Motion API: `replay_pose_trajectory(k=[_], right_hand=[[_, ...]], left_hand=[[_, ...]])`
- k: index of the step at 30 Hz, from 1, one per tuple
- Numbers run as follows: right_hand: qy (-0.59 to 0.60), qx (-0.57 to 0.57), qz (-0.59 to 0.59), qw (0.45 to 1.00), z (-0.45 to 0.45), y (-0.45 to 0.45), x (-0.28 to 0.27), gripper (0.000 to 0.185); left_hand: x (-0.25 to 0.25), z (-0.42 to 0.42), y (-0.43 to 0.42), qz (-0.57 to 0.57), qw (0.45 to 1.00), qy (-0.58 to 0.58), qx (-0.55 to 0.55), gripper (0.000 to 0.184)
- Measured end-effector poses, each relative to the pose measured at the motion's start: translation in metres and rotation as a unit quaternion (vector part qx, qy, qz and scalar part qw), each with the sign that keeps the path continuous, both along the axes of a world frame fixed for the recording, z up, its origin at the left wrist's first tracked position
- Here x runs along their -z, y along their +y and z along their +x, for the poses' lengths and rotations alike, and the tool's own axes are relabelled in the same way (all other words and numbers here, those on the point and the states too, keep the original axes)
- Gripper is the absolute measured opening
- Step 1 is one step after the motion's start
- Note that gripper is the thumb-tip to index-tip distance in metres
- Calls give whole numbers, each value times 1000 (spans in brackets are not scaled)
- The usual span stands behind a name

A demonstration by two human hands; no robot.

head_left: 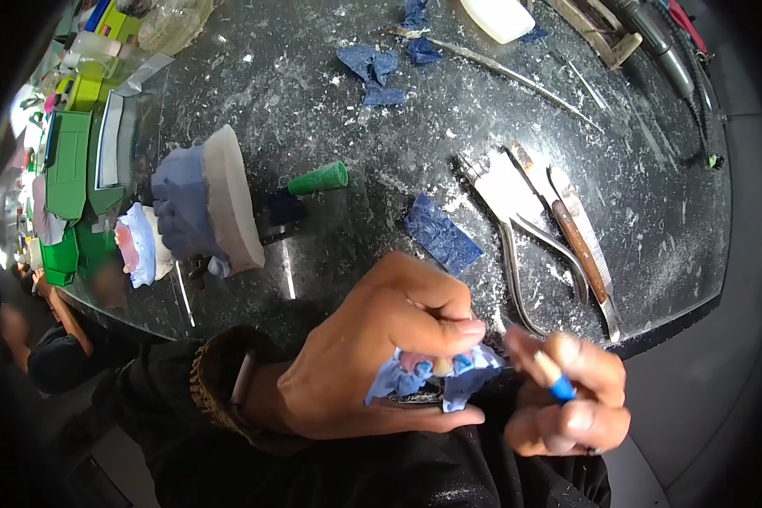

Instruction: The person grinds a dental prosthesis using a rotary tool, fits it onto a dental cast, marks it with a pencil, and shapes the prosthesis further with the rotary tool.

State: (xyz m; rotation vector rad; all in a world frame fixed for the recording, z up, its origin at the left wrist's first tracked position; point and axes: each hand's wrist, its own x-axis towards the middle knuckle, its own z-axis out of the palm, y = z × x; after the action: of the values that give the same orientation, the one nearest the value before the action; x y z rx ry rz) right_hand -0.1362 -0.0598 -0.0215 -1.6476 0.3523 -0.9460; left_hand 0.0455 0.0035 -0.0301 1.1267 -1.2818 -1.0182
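My left hand [381, 347] is closed round a blue plaster dental cast [474, 391], thumb on top and fingers beneath. Pink and tooth-coloured parts with bright blue marks show along the cast's upper side. Just right of it, my right hand [580, 398] pinches a blue pencil [560, 388] whose tan wooden end points up and left. A small gap separates this hand from the cast. Beyond my left hand lies a crumpled piece of dark blue paper [443, 234].
Pliers [510, 229] and wooden-handled knives [577, 245] lie at right. A larger blue-and-white cast [229, 203], a smaller cast [140, 245] and a green cap [317, 179] stand left. Green boxes [68, 161] line the far left. A handpiece [656, 42] is top right. White dust covers the dark table.
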Motion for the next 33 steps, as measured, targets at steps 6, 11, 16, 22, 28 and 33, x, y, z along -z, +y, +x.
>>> replay_pose_trajectory(k=[6, 11, 16, 22, 28, 33], right_hand=[[80, -13, 19, 996, 6, -4, 4, 43], [1, 66, 42, 997, 17, 2, 9, 46], [-32, 78, 50, 995, 14, 6, 6, 33], [-95, 73, 37, 992, 11, 5, 13, 30], [-94, 68, 54, 992, 9, 9, 13, 30], [-90, 72, 79, 990, 8, 10, 10, 31]], left_hand=[[6, -1, 3, -40, 998, 53, 4, 55], [5, -5, 2, -78, 996, 39, 4, 49], [7, 3, -4, -102, 994, -36, 27, 56], [-8, 20, -7, -46, 992, -59, 106, 51], [-21, 21, -4, 18, 995, -58, 76, 44], [-26, 22, -6, 22, 995, -69, 71, 45]])
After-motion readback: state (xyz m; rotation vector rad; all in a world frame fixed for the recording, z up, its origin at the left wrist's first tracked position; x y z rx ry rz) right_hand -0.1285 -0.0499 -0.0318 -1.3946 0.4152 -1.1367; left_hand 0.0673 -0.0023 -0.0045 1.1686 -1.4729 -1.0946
